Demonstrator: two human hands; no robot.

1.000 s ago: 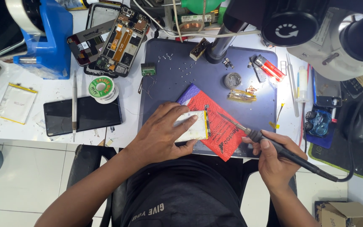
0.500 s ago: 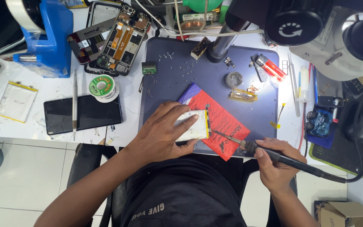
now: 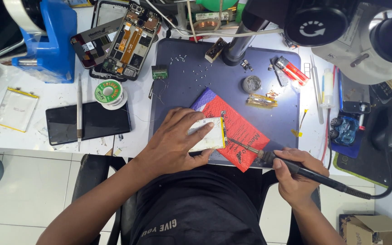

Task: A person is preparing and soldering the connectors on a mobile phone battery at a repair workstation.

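White tabletop [image 3: 60,97] stretches under a cluttered repair bench, with pale floor tiles showing below its edge. At the far left stands a blue stand [image 3: 53,45], and below it lies a flat silver pouch cell [image 3: 15,109]. Next come a dark phone [image 3: 89,122] lying face down with a thin metal tool [image 3: 79,111] across its left end, a spool of solder wire [image 3: 109,93], and an opened phone [image 3: 130,41] with its boards exposed. A dark blue work mat [image 3: 191,86] covers the middle of the bench, and a red padded envelope [image 3: 239,131] lies on its near edge.

The left forearm comes up from the lower left, and the left hand [image 3: 175,143] lies palm down, fingers spread flat, pressing a silvery battery [image 3: 210,135] onto the envelope. The right hand [image 3: 296,174], at the bench's near edge, is curled tight around the black handle of a soldering iron [image 3: 291,165], held like a pen, its tip pointing left and touching the battery's right edge. A microscope [image 3: 341,31] hangs over the upper right, above a red lighter [image 3: 292,71].
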